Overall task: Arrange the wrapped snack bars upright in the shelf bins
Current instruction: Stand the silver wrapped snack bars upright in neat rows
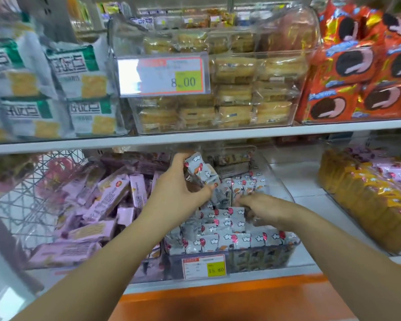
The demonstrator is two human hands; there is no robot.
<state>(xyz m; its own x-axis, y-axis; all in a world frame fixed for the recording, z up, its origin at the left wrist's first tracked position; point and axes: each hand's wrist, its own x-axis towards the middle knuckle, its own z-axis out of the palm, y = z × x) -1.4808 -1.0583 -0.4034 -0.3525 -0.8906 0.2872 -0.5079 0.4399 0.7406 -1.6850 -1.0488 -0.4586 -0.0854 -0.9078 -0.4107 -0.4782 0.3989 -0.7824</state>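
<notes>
A clear plastic bin [285,256] on the lower shelf holds several silver-grey wrapped snack bars [220,239] with red and white print, standing in rows. My left hand [178,188] grips a small bunch of the same bars [202,170] above the middle of the bin. My right hand [262,209] reaches into the bin from the right, its fingers curled down among the bars there. Whether it holds one is hidden by the blur.
A wire basket [28,205] of pink wrapped bars [107,200] stands to the left. Gold and pink packs [368,200] fill a bin at right. The upper shelf [195,136] carries cracker packs, a clear bin with a price tag [164,76] and orange cookie packs [357,72].
</notes>
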